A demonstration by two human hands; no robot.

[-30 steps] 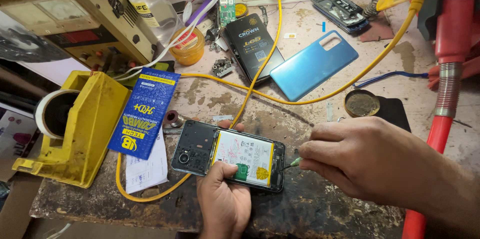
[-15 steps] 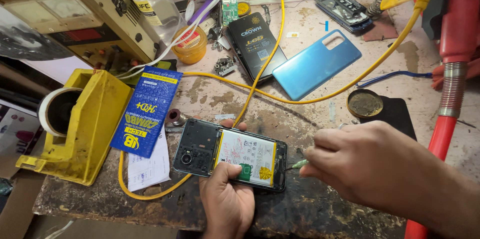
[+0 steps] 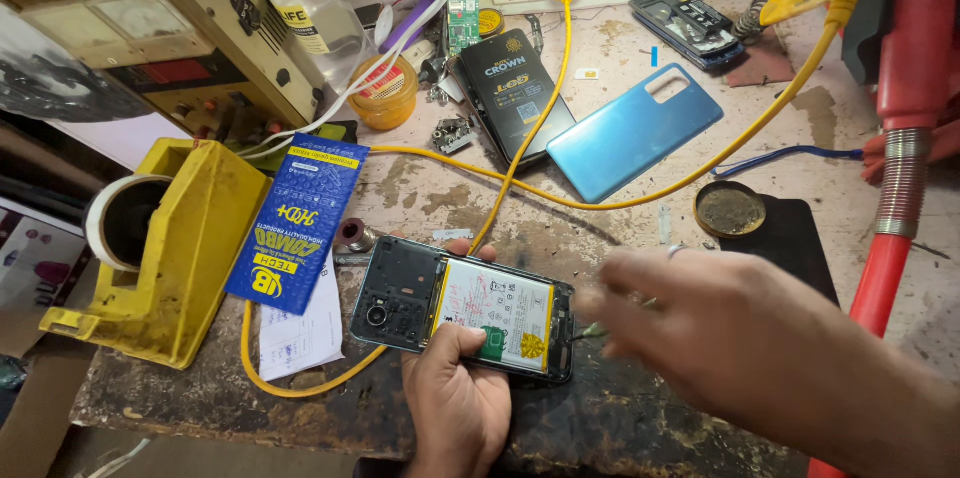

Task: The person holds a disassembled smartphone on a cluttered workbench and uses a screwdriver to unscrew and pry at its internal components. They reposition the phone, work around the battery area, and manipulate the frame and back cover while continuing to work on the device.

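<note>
Stained, scuffed counter (image 3: 420, 188). Near edge: left hand (image 3: 455, 403) grips opened phone (image 3: 462, 308), battery exposed, flat on the counter. Right hand (image 3: 740, 338) blurred beside it; grip cannot be told. Farther back: round tin (image 3: 729, 209) holds dark residue; amber jar (image 3: 384, 95), contents unclear.

Opened phone (image 3: 462, 310): matt black plastic frame, white paper-faced battery. Blue back cover (image 3: 635, 131): smooth, glossy plastic. Worktop (image 3: 440, 200): rough, stained, worn. Tape dispenser (image 3: 170, 248): scuffed yellow painted metal. Blue packet (image 3: 296, 223): glossy printed film.
</note>
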